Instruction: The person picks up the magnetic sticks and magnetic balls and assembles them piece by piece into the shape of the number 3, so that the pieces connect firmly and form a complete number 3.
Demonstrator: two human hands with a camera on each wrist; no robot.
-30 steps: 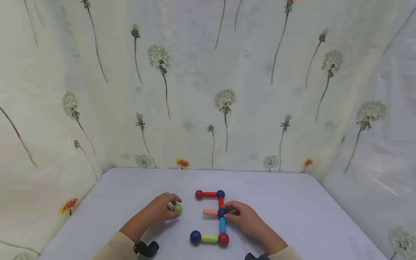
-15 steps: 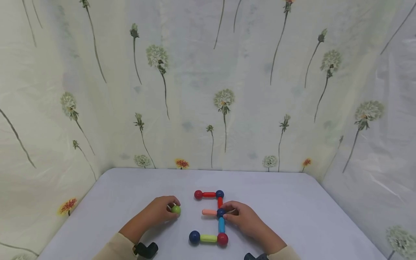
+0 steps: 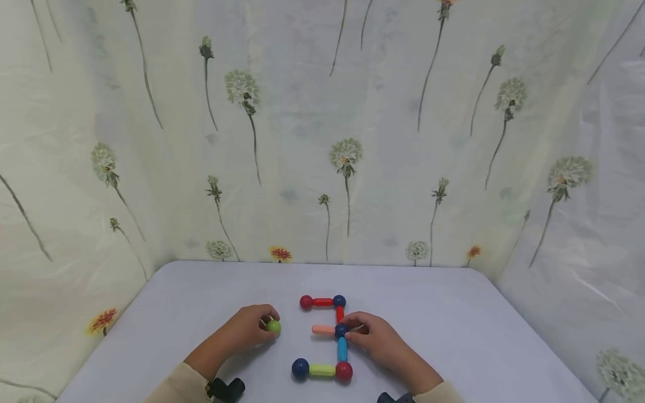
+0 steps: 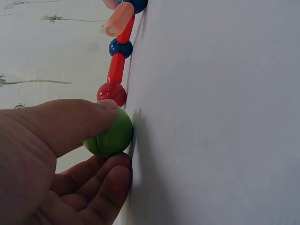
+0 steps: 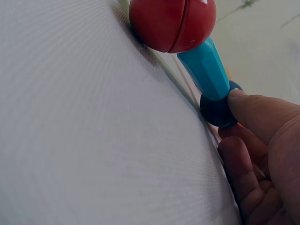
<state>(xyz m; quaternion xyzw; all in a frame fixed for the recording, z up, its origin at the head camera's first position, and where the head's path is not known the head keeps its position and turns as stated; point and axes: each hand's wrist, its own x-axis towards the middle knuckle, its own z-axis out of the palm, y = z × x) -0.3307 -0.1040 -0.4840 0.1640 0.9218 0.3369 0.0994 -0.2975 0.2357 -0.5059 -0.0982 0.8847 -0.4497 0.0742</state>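
My left hand point(image 3: 252, 326) pinches a green ball point(image 4: 115, 135) between thumb and fingers, low over the table and left of a joined figure of rods and balls. The right hand point(image 3: 375, 338) grips the dark blue ball point(image 3: 341, 330) at the figure's middle. From that ball a salmon rod point(image 3: 323, 329) points left with a free end, a blue rod point(image 5: 205, 70) runs to a red ball point(image 5: 171, 21), and a short red rod point(image 3: 340, 313) leads up to another blue ball point(image 3: 339, 301). A yellow-green rod point(image 3: 322, 370) joins the red ball to a blue ball point(image 3: 300, 368).
A red rod point(image 3: 323, 302) and a red ball point(image 3: 306, 302) form the figure's far left end. The white table point(image 3: 428, 313) ends at a flower-printed curtain point(image 3: 297, 140) behind and at the sides. Dark cameras point(image 3: 227, 389) sit on both wrists.
The left hand has shifted slightly nearer to me, its fingers now closer around the green ball. The right hand stays on the middle blue ball. The whole view has drifted a little.
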